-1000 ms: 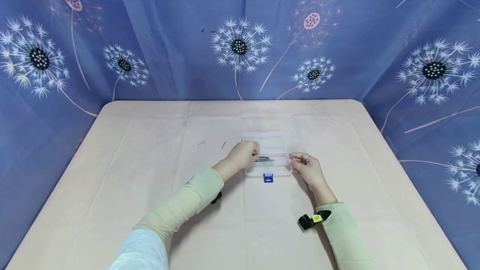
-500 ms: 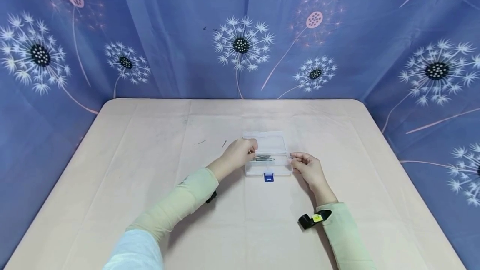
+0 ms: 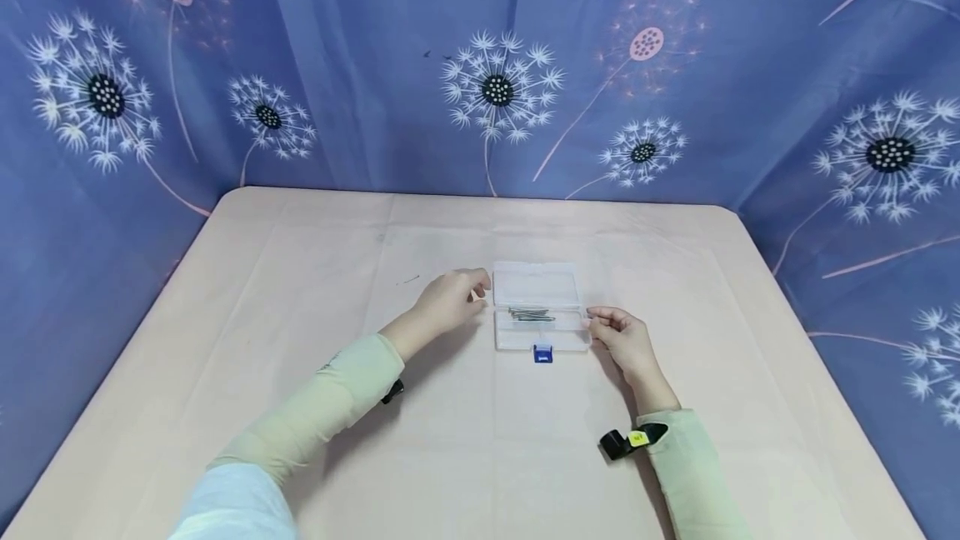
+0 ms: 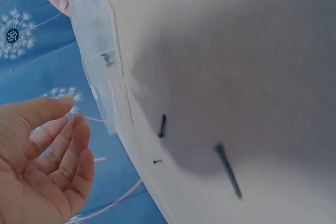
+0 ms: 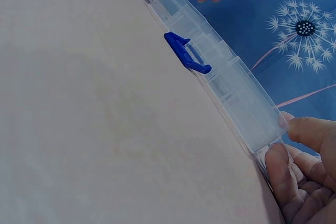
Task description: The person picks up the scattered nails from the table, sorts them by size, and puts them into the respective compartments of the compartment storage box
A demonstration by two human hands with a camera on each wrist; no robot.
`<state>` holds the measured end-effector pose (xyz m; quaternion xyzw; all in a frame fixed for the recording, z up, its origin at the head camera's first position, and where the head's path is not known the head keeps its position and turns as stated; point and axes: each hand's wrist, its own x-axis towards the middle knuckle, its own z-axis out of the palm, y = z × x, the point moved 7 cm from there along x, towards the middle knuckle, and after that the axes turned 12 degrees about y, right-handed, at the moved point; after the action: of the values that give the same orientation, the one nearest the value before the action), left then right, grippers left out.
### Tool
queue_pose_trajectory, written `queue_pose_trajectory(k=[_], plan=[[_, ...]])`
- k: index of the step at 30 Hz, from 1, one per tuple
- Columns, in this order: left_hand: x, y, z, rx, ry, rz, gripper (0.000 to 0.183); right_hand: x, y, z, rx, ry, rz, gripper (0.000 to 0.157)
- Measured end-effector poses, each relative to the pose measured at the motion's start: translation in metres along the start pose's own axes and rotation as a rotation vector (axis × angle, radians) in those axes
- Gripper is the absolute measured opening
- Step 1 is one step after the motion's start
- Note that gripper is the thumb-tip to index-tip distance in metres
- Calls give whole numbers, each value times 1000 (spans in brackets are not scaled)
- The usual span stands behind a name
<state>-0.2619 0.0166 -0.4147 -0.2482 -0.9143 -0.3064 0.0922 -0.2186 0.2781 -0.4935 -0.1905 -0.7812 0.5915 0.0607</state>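
A clear plastic box [image 3: 517, 342] stands with its lid [image 3: 536, 283] swung back and a blue latch [image 5: 184, 56] at its front. Several dark screws [image 3: 531, 315] lie in its rear section. My right hand [image 3: 621, 340] pinches the box's right end between thumb and fingers, as the right wrist view shows up close. Just left of the box hovers my left hand [image 3: 452, 298], fingers loosely bent, nothing between them. In the left wrist view, a loose screw [image 4: 228, 171] and a smaller-looking screw [image 4: 163, 126] lie on the cloth.
A pale cloth covers the table [image 3: 480, 457]. One thin screw [image 3: 409, 279] shows left of my left hand in the head view. Blue curtain [image 3: 375, 65] with dandelion prints closes off the back and both sides. Black camera straps sit at both wrists.
My left hand has drawn back leftward from over the box, its fingers loosening, and the screws inside are now uncovered. The right hand keeps its hold. The head view has shifted slightly.
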Motion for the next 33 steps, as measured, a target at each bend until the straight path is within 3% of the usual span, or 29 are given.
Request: queue_pose_trajectory(k=[13,21,28,33], plan=[[-18,-20,-12,10,-65,-44,19,0,-1,1,44,-9,-3,35],[-26,-34,-8,10,-84,-88,17,1,2,-1,17,5,20,34],[-29,-47,-2,35,-109,-180,12,-1,2,-1,24,-7,26,33],[-29,-50,0,27,-119,-195,10,-1,1,-2,18,-1,22,33]])
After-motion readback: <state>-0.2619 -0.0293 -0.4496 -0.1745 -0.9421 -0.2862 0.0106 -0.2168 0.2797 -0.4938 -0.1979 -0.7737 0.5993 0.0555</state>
